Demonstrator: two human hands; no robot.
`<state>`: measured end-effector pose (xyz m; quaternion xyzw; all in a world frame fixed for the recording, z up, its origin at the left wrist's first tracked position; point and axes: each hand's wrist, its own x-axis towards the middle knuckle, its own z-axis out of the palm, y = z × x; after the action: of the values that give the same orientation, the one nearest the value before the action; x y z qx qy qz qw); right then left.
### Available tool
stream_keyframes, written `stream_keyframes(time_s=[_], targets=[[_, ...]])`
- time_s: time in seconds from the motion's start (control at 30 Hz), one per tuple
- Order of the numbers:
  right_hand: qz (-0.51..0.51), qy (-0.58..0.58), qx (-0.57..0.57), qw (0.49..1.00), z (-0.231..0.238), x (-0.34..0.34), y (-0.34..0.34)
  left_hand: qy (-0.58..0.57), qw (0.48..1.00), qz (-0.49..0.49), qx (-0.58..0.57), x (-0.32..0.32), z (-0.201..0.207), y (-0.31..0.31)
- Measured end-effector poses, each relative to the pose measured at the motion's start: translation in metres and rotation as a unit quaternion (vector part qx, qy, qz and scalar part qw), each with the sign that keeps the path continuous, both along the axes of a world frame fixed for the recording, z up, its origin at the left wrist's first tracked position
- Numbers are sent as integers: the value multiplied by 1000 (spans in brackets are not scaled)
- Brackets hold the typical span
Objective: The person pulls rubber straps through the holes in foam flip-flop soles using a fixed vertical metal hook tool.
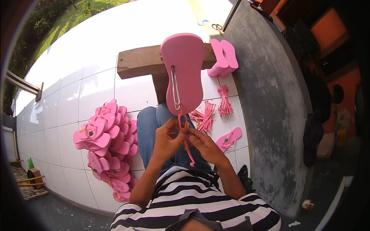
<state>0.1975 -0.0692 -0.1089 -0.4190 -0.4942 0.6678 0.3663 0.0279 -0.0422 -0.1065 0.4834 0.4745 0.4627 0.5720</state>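
Note:
In front of me a pink flip-flop sole lies across a wooden block stand. A bent metal rod tool like a long needle rests along the sole, its tip near the sole's lower end. Just below, a pink strap hangs between my hands, with a small yellow-orange bit on it. My left hand pinches the strap near its top. From the other side my right hand also closes on it, fingertips almost touching the left ones. What exactly the fingertips grip is partly hidden.
A heap of finished-looking pink flip-flops covers the tiles at left. Bundled pink straps, loose straps and one flip-flop lie right. Stacked soles stand by the grey wall; scissors lie beyond.

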Motion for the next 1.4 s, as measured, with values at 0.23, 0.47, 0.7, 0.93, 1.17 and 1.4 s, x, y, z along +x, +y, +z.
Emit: stream_keyframes(time_s=[0.23, 0.47, 0.7, 0.93, 1.17, 1.4], targets=[[-4, 124, -136, 983, 3, -13, 15, 39, 998, 15, 43, -8, -6, -19], [-72, -16, -60, 996, -3, 23, 30, 148, 987, 45, -39, -40, 13, -36], [-98, -193, -4, 976, 38, 60, 21, -28, 983, 160, 83, -82, 1, -37], [-104, -128, 266, 950, 61, 8, 18, -156, 962, 7, 222, -39, 11, -2], [48, 8, 279, 959, 59, -5, 44, -316, 942, -115, 17, -22, 17, 5], [3, 215, 234, 948, 48, -22, 56, -270, 952, -143, 21, -30, 19, 33]])
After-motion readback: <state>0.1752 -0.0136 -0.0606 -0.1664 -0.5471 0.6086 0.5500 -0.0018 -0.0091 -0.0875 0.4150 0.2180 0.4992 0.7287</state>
